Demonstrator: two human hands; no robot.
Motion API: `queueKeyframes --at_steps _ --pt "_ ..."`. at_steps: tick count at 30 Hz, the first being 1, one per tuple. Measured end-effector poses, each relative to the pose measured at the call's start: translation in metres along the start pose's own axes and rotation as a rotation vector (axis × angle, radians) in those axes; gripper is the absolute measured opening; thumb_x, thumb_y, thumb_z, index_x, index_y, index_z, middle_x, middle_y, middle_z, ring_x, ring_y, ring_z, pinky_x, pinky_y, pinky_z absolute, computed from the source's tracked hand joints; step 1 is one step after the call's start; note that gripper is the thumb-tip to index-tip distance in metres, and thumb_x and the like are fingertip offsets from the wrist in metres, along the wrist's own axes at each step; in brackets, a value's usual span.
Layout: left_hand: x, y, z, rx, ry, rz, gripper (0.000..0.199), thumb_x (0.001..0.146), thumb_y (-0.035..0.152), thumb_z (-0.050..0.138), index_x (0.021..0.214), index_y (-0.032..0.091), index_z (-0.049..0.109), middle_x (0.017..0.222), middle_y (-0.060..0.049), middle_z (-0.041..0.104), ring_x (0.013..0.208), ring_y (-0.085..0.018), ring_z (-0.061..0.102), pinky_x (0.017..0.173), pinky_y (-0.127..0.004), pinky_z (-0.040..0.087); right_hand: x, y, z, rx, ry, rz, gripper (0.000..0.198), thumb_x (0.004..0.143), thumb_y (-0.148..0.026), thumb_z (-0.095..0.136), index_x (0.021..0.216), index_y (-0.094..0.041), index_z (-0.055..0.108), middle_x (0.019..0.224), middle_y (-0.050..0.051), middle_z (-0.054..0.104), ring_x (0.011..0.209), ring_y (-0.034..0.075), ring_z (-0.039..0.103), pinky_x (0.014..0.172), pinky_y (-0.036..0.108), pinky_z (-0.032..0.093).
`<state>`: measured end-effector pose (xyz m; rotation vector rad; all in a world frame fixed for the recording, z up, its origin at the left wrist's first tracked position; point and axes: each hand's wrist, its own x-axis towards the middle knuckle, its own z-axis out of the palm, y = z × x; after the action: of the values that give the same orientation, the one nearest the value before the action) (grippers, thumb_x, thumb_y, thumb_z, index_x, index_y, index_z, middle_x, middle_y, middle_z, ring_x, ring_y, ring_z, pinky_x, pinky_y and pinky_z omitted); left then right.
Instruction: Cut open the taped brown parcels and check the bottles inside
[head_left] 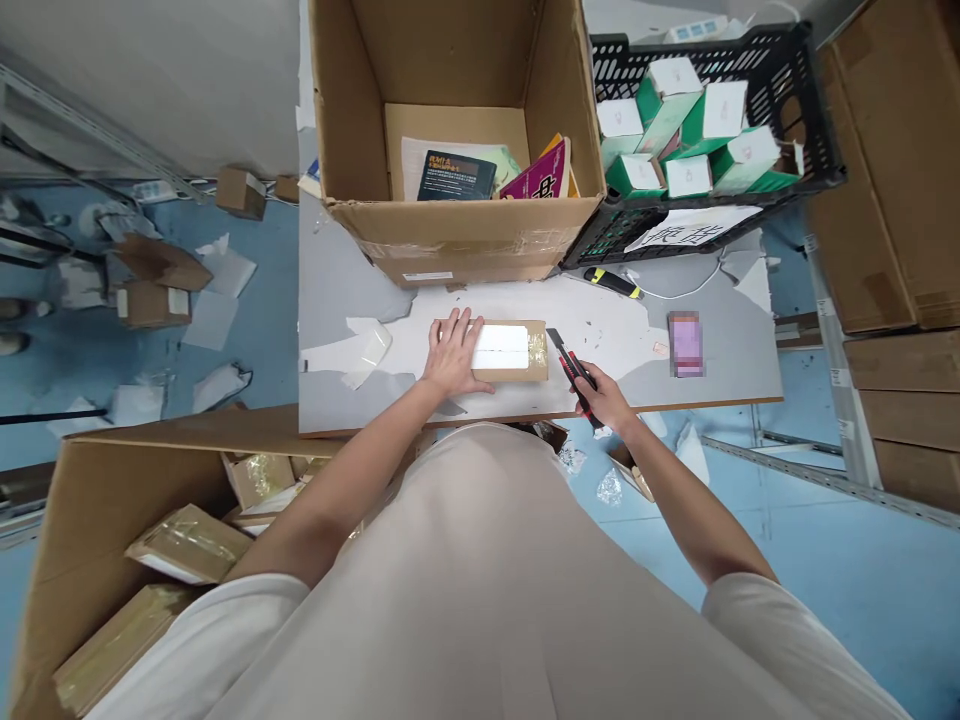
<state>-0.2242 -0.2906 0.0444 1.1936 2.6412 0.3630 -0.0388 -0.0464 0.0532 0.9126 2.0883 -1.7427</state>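
Note:
A small cardboard box (536, 362) with a white label and clear tape lies on the table near its front edge. My left hand (451, 356) rests flat on the box's left end, fingers spread. In my right hand (609, 402) is a black and red utility knife (564, 355). Its tip points up and left, close beside the box's right end. My fingers cover part of the knife's handle, and I cannot tell how far the blade is out.
Behind stands a large open carton (465, 232) with several books inside. A black crate (821, 130) of green and white boxes is right of it. A yellow and black cutter (613, 282) and a blurred pink item (686, 345) lie on the table (735, 370). Lower left, another carton (82, 530) holds taped parcels.

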Motion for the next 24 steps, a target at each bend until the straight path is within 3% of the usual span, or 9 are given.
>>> queueKeyframes --at_steps 8,14,18,24 --pt "0.003 -0.002 0.002 -0.003 -0.027 0.014 0.121 0.051 0.067 0.072 0.146 0.010 0.024 0.148 -0.021 0.032 0.137 -0.042 0.022 0.113 -0.056 0.002 0.007 -0.007 -0.010 0.017 -0.118 -0.010 0.060 0.085 -0.053 0.052 0.136 -0.023 0.044 0.071 -0.002 0.057 0.042 0.009 0.054 0.039 0.022 0.046" --pt "0.010 -0.008 0.005 -0.037 0.029 0.020 0.117 0.049 0.066 0.072 0.143 0.011 0.031 0.144 -0.020 0.038 0.133 -0.040 0.029 0.114 -0.053 0.006 0.029 -0.028 -0.042 -0.303 -0.226 -0.059 0.049 0.089 -0.040 0.052 0.137 -0.029 0.047 0.062 -0.004 0.053 0.038 0.006 0.049 0.037 0.018 0.042" --pt "0.011 -0.007 0.005 -0.054 0.034 0.024 0.116 0.049 0.065 0.072 0.143 0.011 0.031 0.143 -0.020 0.038 0.133 -0.041 0.029 0.114 -0.054 0.007 0.034 -0.039 -0.050 -0.424 -0.319 -0.057 0.044 0.089 -0.034 0.053 0.132 -0.029 0.053 0.058 -0.005 0.050 0.037 0.005 0.046 0.037 0.016 0.043" --pt "0.010 -0.006 0.003 -0.065 0.029 0.012 0.116 0.048 0.063 0.074 0.143 0.011 0.031 0.142 -0.020 0.038 0.133 -0.041 0.029 0.114 -0.054 0.007 0.023 -0.033 -0.043 -0.286 -0.330 0.006 0.047 0.090 -0.039 0.050 0.135 -0.028 0.048 0.058 -0.006 0.049 0.036 0.006 0.047 0.034 0.017 0.041"
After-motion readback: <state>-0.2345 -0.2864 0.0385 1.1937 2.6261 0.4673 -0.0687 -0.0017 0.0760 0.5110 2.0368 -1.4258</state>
